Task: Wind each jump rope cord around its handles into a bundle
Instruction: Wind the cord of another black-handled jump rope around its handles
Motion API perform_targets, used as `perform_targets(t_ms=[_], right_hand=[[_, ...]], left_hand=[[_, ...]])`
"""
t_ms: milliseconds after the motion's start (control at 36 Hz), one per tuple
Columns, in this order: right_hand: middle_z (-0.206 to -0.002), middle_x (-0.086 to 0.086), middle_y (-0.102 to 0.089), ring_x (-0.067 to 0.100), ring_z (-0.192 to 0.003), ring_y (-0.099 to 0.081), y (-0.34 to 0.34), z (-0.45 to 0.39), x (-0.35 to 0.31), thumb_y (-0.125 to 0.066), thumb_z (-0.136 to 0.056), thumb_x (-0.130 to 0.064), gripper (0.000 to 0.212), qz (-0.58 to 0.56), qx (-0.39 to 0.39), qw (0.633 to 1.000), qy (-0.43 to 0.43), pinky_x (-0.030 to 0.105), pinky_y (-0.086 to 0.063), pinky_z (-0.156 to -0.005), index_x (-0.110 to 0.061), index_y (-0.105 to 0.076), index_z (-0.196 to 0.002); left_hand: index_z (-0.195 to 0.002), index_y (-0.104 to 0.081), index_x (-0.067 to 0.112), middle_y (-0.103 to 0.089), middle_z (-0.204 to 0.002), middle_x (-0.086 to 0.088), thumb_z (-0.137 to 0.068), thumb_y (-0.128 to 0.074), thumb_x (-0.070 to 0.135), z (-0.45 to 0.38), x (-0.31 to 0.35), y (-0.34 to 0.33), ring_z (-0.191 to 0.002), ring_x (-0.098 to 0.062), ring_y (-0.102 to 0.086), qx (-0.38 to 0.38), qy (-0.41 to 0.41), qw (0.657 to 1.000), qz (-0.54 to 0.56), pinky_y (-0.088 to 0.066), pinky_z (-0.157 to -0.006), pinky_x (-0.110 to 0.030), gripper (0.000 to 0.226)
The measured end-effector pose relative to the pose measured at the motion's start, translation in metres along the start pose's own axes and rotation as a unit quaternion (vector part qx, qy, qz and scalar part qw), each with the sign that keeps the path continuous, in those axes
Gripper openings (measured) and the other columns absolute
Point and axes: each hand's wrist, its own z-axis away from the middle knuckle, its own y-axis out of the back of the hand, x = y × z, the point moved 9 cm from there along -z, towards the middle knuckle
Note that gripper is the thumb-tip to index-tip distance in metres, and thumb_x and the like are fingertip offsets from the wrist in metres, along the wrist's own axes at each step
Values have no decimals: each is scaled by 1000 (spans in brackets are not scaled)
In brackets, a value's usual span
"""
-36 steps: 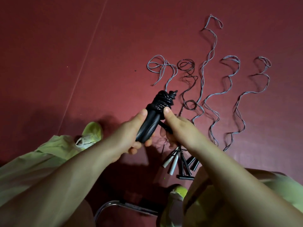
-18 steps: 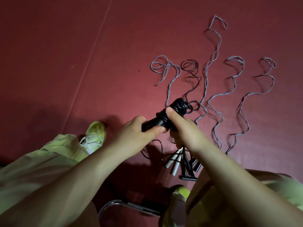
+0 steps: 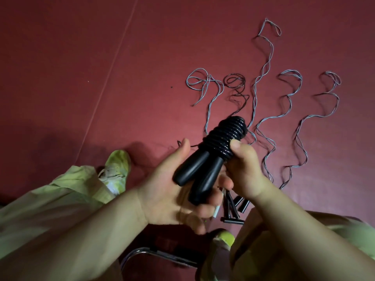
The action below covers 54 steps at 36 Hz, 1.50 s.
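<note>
A black jump rope bundle (image 3: 211,155) sits in mid air at the centre: two black handles side by side, with glossy black cord coiled tightly around their upper ends. My left hand (image 3: 172,195) cups the lower ends of the handles from below. My right hand (image 3: 243,169) grips the coiled part, thumb pressed on the cord. A thin dark strand trails from the bundle toward the floor on the left.
Several unwound grey cords (image 3: 265,126) lie in wavy lines on the red floor (image 3: 101,57) beyond my hands. Their small black and white handles (image 3: 233,207) cluster under my right wrist. My green shoe (image 3: 117,169) and a chrome chair leg (image 3: 162,254) are below.
The bundle has turned so both handles now show side by side, pointing down into my left palm. My left hand has opened under them, and my right thumb stays on the coil.
</note>
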Motion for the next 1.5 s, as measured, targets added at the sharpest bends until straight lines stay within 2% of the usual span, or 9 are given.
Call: perform_targets(t_ms=[56,139,222,361,583,1000,1222,1306,1500], right_hand=[[-41,-5,-52,4,-34,-47,-4,-2,-1,-58,-56,-59,45,14,-13,1000,-1,12,-36,-38,-16,-67,-57],[-49,-9,-49,5,-41,-42,-11,-5,0,-62,-61,-73,71,28,-38,999,-3,16,-33,-43,-5,-53,-81],[-53,-5,-47,7,-45,-34,-14,-7,5,-59,-59,-83,67,25,-51,998,-10,19,-29,-44,-17,-53,-68],[-50,-7,-48,4,-39,-33,-6,-9,9,-30,-84,-59,54,52,2,998,-33,17,-26,-40,-24,-55,-50],[-51,-3,-40,8,-40,-29,2,-13,9,-31,-86,-56,48,88,39,995,-25,16,-26,-39,-20,-47,-58],[-67,14,-49,20,-57,-46,21,-12,31,-19,-73,-90,90,336,46,929,-147,27,-43,-57,-8,-57,-74],[-51,-2,-48,17,-51,-41,32,-6,14,-40,-89,-65,58,294,114,940,-131,33,-31,-59,-22,-59,-56],[-48,-5,-33,14,-44,-25,28,-1,5,-43,-77,-62,51,253,105,957,-94,34,-18,-52,-24,-47,-44],[-51,-8,-35,10,-49,-24,2,28,-13,-44,-71,-36,20,131,7,991,-9,34,-12,-55,-18,-38,-68]], left_hand=[[-111,-49,-7,-60,-87,-26,-87,-58,52,3,4,-1,-70,-31,-62,5,-4,998,65,-48,-59,-34,64],[-94,-60,11,-52,-67,0,-73,-49,75,8,8,24,-48,-9,-47,105,21,992,-62,-31,-42,-17,68],[-82,-60,15,-46,-58,3,-66,-41,80,14,24,32,-39,-6,-38,220,0,966,-133,-22,-39,-14,70],[-79,-55,14,-42,-57,2,-69,-34,85,22,36,48,-38,-7,-31,328,1,923,-202,-12,-42,-18,75],[-75,-61,10,-43,-54,-1,-70,-29,74,25,48,50,-38,-10,-29,388,-12,875,-288,-14,-39,-15,71],[-64,-47,20,-53,-65,4,-86,-37,66,53,80,72,-62,-16,-50,544,50,504,-669,-37,-63,-30,52],[-73,-38,22,-49,-79,3,-81,-27,72,43,84,53,-82,-25,-49,534,80,362,-760,-38,-70,-34,52],[-72,-37,21,-49,-73,3,-83,-35,68,38,81,47,-75,-23,-48,517,41,407,-752,-36,-66,-34,48],[-88,-70,13,-70,-84,-11,-70,-49,72,20,29,44,-71,-23,-67,372,-33,840,-394,-53,-69,-32,64]])
